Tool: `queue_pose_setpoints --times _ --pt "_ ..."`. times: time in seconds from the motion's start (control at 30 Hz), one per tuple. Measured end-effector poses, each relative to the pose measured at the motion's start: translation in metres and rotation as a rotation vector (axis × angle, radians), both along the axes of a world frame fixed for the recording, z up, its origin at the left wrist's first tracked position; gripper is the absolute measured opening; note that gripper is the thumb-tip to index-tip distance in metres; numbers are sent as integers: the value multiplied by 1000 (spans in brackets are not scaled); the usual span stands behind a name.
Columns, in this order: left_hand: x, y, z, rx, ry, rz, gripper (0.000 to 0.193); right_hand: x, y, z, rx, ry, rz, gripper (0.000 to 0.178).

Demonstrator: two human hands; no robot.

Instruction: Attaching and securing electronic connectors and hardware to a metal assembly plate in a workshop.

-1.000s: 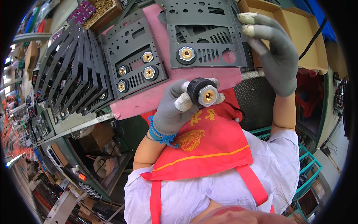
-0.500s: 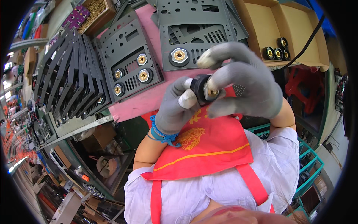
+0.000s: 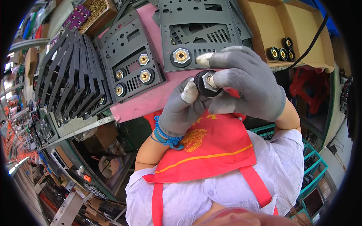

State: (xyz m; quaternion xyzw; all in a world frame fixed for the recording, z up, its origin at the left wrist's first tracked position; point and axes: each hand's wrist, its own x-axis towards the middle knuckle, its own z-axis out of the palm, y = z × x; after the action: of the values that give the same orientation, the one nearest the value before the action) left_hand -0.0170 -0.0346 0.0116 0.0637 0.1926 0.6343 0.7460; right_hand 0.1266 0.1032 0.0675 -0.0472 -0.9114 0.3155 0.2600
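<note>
Above my apron, my left hand grips a black round connector with its thumb and curled fingers. The connector's face carries a silver hex nut. Gloved in grey, my right hand has a fingertip over the nut's centre, with the thumb below its edge; the other fingers are bent above. A dark metal panel lies just beyond, with one matching connector fitted in its near left corner. To its left, another panel bears several brass-centred connectors.
At left, several dark panels stand in a leaning row. A cardboard box at the far right holds several black connectors. Pink matting covers the bench by its edge. Beneath, at right, is a red stool; a black cable crosses the box.
The connector has tilted, so its nut face now shows more fully upward. My right fingers have shifted and the index fingertip rests over the nut's centre; my left hand has turned slightly.
</note>
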Motion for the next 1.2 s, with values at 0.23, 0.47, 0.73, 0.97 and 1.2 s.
queue_pose_setpoints --times 0.23,0.47,0.73,0.97,1.2 --pt "7 -5 -5 -85 15 -32 41 1 18 13 -8 54 19 33" --pt "29 24 -24 -195 20 -29 37 -13 60 -43 -7 -160 -226 23" --pt "26 19 -61 62 -200 -59 43 -9 38 -40 -177 -76 -171 20" --pt "21 23 -39 14 -76 -23 48 -11 41 -39 -400 -70 -243 22" --pt "-2 37 5 47 764 -201 48 7 60 -22 -294 -219 182 21"
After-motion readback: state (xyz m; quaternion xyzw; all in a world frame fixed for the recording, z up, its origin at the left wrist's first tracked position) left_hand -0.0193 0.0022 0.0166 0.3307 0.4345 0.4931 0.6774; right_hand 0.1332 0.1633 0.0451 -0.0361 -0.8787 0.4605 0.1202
